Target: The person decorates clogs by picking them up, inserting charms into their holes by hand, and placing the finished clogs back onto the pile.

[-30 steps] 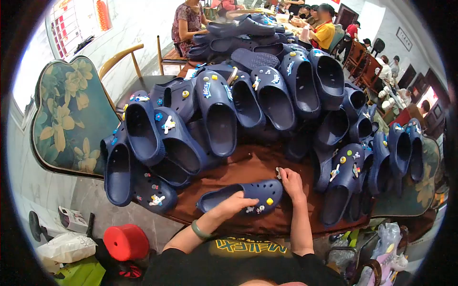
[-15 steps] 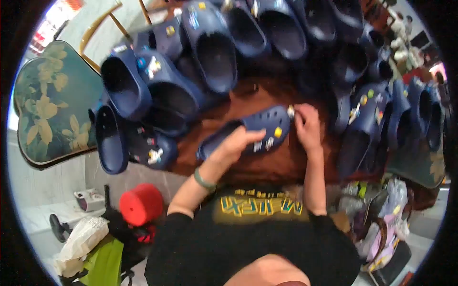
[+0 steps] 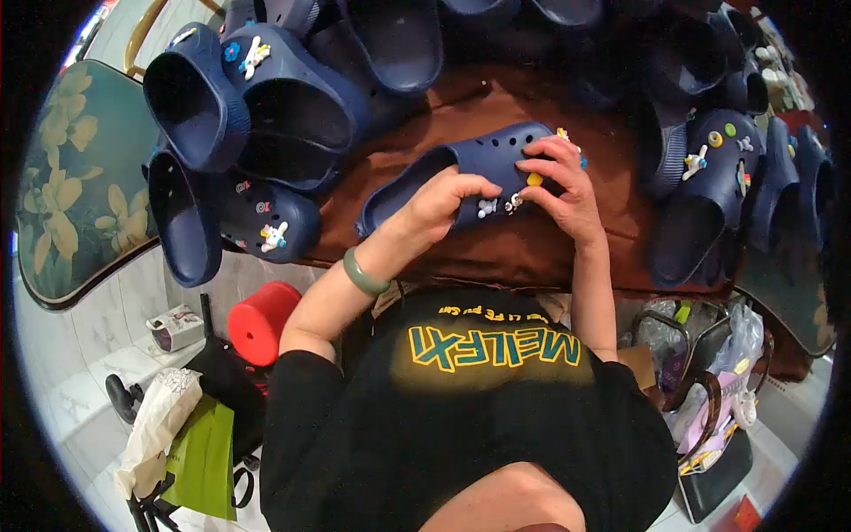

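Navy clog (image 3: 479, 151) chilling mid-frame
Left hand (image 3: 434, 206) is gripping it, right hand (image 3: 572, 195) is resting half-curled over the toe, can't tell what it's holding.

Beyond the held clog (image 3: 483, 158), bare brown cloth (image 3: 483, 96) leaves a passage, as it does to its right; piled clogs (image 3: 284, 133) block its left, another cluster (image 3: 718, 191) stands farther right

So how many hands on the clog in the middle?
2: the left hand grips the near side of the navy clog, around its middle; the right hand is over its toe. No other hands visible.
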`<act>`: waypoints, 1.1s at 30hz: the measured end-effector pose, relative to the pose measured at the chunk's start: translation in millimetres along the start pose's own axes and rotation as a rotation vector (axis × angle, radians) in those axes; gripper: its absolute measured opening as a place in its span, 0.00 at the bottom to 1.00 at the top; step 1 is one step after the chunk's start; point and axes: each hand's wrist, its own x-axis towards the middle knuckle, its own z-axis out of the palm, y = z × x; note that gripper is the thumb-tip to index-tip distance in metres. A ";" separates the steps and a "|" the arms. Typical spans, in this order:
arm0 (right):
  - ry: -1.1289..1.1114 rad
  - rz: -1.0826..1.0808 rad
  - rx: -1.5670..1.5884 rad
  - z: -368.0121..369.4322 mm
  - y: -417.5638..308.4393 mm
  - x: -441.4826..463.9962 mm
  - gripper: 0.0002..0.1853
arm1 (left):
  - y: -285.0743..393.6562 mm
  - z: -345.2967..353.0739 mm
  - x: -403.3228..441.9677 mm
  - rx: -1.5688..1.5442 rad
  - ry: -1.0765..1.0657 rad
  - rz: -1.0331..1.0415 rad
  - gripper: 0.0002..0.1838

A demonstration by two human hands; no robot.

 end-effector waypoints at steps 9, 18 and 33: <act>0.112 -0.160 -0.305 16.2 0.9 -5.4 0.26 | -15.7 -23.2 12.3 -0.156 0.001 -0.057 0.19; 0.184 -0.061 -0.533 27.9 -7.2 -8.0 0.25 | -18.9 -28.7 15.8 -0.167 0.034 -0.052 0.11; 0.377 -0.148 -0.461 31.9 -11.0 -3.4 0.10 | -10.3 -23.3 8.9 -0.181 0.015 -0.068 0.19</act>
